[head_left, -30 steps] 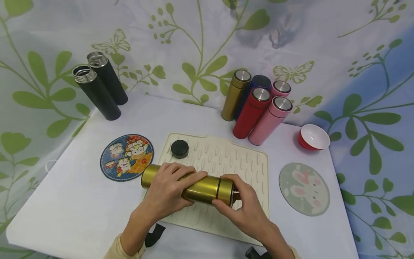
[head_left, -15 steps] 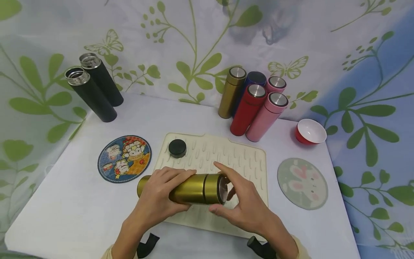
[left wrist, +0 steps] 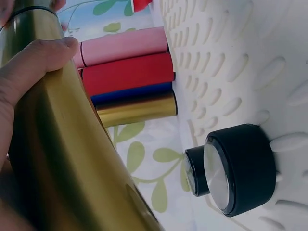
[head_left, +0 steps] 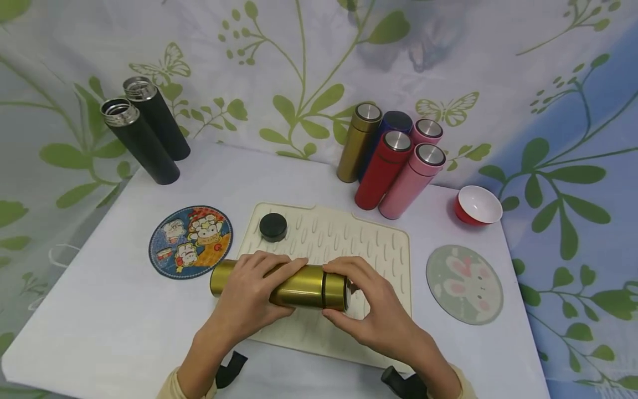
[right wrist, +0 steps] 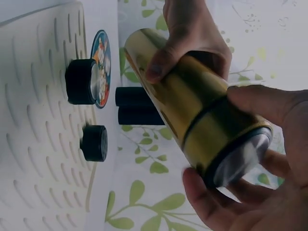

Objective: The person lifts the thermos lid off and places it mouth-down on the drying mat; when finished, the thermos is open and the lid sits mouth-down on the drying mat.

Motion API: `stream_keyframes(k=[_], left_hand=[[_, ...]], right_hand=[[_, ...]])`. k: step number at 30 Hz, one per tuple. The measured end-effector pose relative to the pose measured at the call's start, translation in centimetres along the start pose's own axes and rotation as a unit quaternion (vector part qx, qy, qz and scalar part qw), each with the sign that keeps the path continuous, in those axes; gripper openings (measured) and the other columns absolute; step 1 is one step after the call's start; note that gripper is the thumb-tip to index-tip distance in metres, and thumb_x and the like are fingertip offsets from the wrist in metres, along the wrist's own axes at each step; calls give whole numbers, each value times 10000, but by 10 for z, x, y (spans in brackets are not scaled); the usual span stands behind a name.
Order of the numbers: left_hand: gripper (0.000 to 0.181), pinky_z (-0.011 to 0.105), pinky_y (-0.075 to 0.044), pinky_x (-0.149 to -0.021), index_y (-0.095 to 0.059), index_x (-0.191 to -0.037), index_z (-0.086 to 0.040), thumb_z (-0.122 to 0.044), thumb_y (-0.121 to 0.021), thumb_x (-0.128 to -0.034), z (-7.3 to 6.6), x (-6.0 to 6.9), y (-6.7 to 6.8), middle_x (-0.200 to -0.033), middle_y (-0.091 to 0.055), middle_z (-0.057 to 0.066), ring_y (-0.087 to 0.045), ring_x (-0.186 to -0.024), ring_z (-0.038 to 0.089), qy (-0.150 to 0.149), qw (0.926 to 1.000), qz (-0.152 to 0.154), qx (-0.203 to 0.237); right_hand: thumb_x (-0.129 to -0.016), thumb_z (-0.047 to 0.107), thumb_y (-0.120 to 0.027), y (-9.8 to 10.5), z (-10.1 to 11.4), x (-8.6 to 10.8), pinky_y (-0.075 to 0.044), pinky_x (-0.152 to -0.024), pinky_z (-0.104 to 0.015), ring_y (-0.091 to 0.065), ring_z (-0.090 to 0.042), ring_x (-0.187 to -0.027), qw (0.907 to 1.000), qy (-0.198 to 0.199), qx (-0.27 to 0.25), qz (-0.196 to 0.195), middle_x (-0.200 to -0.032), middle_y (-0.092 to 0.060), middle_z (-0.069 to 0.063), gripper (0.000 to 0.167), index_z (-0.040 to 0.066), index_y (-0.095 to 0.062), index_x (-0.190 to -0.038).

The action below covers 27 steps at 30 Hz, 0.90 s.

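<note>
A shiny gold thermos flask (head_left: 301, 289) is held sideways above the cream ridged mat (head_left: 381, 260), its lid (head_left: 335, 292) pointing right. My left hand (head_left: 251, 291) grips it round the body, the thumb on the near side. At the lid end, my right hand (head_left: 374, 310) holds the lid between thumb and curled fingers; the right wrist view shows the lid's silver top (right wrist: 243, 156) facing the palm. A black lid (head_left: 273, 227) lies on the mat's upper left. The wrist views show a second black lid (left wrist: 240, 168) on the mat, hidden from the head view.
Two lidless black flasks (head_left: 144, 141) stand at the back left. A cluster of gold, blue, red and pink flasks (head_left: 384, 172) stands behind the mat. A red bowl (head_left: 477, 205) and rabbit coaster (head_left: 464, 284) are on the right, a blue cartoon coaster (head_left: 191, 242) on the left.
Half a second ago the right fingers were spread off the lid; now they are back around it. The flask has shifted slightly left since one second ago, still in the left hand.
</note>
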<state>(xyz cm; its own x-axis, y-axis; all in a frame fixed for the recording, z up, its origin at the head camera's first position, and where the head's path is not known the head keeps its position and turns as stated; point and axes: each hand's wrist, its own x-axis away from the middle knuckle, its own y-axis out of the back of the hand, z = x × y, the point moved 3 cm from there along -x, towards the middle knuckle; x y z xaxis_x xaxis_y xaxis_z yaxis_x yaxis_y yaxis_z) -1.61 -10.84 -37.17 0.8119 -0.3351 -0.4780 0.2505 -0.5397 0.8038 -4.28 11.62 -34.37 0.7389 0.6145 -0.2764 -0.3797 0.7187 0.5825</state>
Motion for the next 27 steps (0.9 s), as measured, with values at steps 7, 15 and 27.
stream_keyframes(k=[7, 15, 27], left_hand=[[914, 457, -459, -850, -621, -1365, -256, -303, -995, -532, 4, 0, 9, -1154, -668, -4, -578, -1036, 220, 192, 9997, -93, 87], [897, 455, -452, -854, -622, -1363, -247, -307, -990, -547, 6, 0, 9, -1162, -658, 8, -575, -1042, 225, 97, 9999, 18, -99], [903, 459, -457, -840, -621, -1364, -240, -298, -992, -542, 3, 1, 13, -1156, -660, 13, -578, -1040, 242, 138, 9997, -184, -116]], right_hand=[[-790, 211, -867, 3, 1, -5, -565, -756, -333, -599, -186, -1108, 9988, -23, -273, -396, -1333, -556, -11, 838, 187, -406, -1489], [-979, 348, -657, -3, -8, -9, -571, -546, -357, -654, -183, -801, 9845, -1443, -971, 208, -1006, -647, 11, 331, 254, -591, -1289], [-756, 139, -892, 0, 2, -6, -561, -806, -356, -565, -207, -1187, 9966, -77, -744, -332, -1413, -520, -6, 900, 205, -411, -1513]])
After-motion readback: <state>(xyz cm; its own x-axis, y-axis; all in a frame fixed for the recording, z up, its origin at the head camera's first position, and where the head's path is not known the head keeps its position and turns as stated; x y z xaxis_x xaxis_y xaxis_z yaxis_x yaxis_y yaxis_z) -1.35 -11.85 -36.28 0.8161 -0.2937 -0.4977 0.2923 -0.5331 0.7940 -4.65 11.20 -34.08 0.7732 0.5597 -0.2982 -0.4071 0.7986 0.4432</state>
